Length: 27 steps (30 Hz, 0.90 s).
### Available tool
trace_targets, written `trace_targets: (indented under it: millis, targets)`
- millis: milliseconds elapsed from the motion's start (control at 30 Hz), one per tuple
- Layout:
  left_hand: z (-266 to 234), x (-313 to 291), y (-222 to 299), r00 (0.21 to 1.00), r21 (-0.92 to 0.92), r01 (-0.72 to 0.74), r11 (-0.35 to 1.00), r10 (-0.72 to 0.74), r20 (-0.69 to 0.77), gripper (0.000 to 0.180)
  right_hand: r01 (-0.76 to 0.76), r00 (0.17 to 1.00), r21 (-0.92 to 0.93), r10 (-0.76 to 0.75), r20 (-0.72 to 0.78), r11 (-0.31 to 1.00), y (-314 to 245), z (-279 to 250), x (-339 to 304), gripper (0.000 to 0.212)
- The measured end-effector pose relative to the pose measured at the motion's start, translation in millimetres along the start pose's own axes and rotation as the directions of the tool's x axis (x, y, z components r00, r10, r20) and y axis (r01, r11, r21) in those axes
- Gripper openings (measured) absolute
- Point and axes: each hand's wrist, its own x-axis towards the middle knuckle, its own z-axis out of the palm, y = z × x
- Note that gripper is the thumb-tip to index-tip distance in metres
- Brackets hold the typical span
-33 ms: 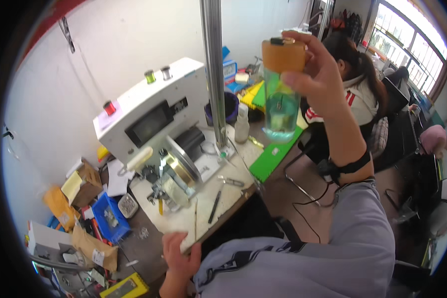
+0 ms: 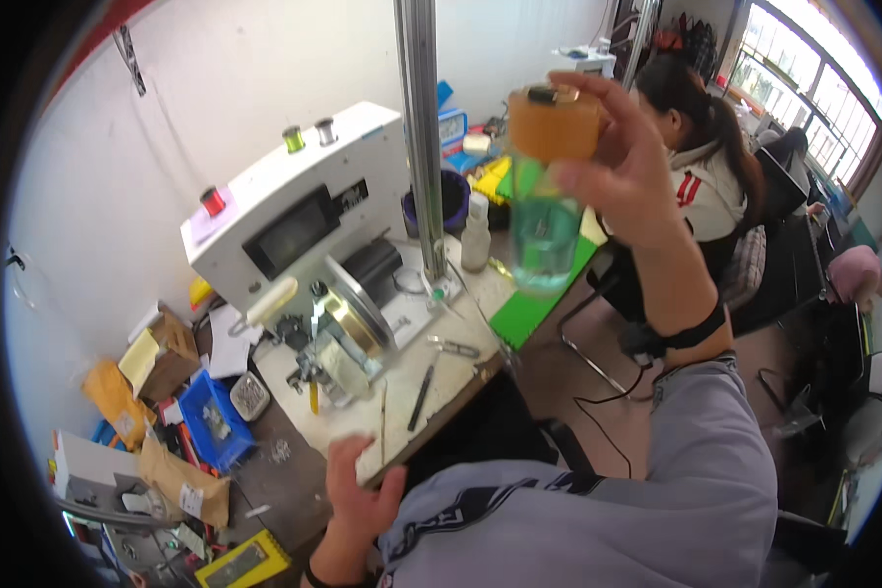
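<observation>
My right hand (image 2: pixel 629 167) is raised, its fingers wrapped around the orange-brown lid of a clear water bottle (image 2: pixel 547 230). The bottle hangs upright, tinted blue-green, with some liquid inside. A black band with a small device and cable circles my right wrist. My left hand (image 2: pixel 358 495) is just over the front edge of the worktable (image 2: pixel 470 323), empty, with thumb and fingers apart. Nearest to it are a thin stick-like tool (image 2: pixel 383 416) and a black pen-like tool (image 2: pixel 422 395). Metal pliers (image 2: pixel 454 347) lie farther off.
A white machine (image 2: pixel 294 186) with a dark screen, wheel and thread spools fills the table's back. A metal post (image 2: pixel 420 118) rises beside a white squeeze bottle (image 2: pixel 475 235). A blue bin (image 2: pixel 216 426) and cardboard boxes sit left; a seated co-worker (image 2: pixel 706 186) is at right.
The bottle has come down slightly and a little left with my right hand. My left hand has lifted and its fingers have spread.
</observation>
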Motion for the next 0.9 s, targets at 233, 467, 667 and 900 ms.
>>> trace_targets:
  millis: [233,467,667,900]
  targets:
    - [40.9,38.1,22.9,0.928,-0.415,0.219,0.883,-0.058,0.367,0.08,0.013,0.962,0.225,-0.074,0.263,0.974,14.6,96.2,-115.7,0.093]
    - [31.6,14.1,39.5,0.954,-0.392,0.201,0.898,-0.09,0.285,0.056,0.019,0.96,0.327,-0.109,0.26,0.945,25.2,160.6,-166.9,0.103]
    - [6.6,10.2,26.8,0.956,-0.326,0.204,0.923,-0.115,0.271,0.07,-0.174,0.94,0.296,0.069,0.335,0.939,28.8,176.8,-176.0,0.093]
    - [-56.9,48.1,51.7,0.847,-0.121,-0.512,0.85,0.524,0.095,0.093,-0.266,0.796,0.285,0.043,0.604,0.921,29.0,175.7,-183.3,0.076]
